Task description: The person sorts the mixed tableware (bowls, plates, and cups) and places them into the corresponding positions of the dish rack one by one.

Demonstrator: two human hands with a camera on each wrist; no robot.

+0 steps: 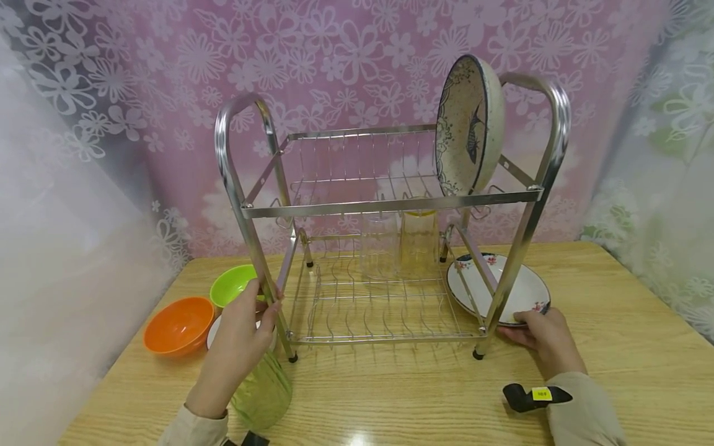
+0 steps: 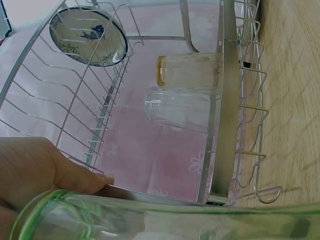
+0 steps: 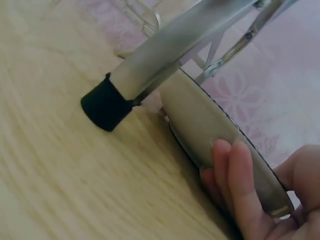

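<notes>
A two-tier metal dish rack (image 1: 390,205) stands on the wooden table. My left hand (image 1: 240,347) grips its front left post, thumb in front. Right below that hand, a green-tinted glass (image 1: 263,396) stands on the table. On the right, my right hand (image 1: 549,337) pinches the near rim of a white plate (image 1: 527,285) with red flowers, thumb on top and fingers underneath. In the right wrist view the fingers (image 3: 241,172) lie against the plate's underside, with the plate tilted beside the rack's black foot (image 3: 106,104).
A fish-patterned bowl (image 1: 463,130) stands on edge in the upper tier's right end. A clear glass (image 1: 379,248) and a yellow glass (image 1: 419,244) are in the lower tier. Left of the rack are an orange bowl (image 1: 180,325), a green bowl (image 1: 231,282) and a partly hidden white dish (image 1: 214,332).
</notes>
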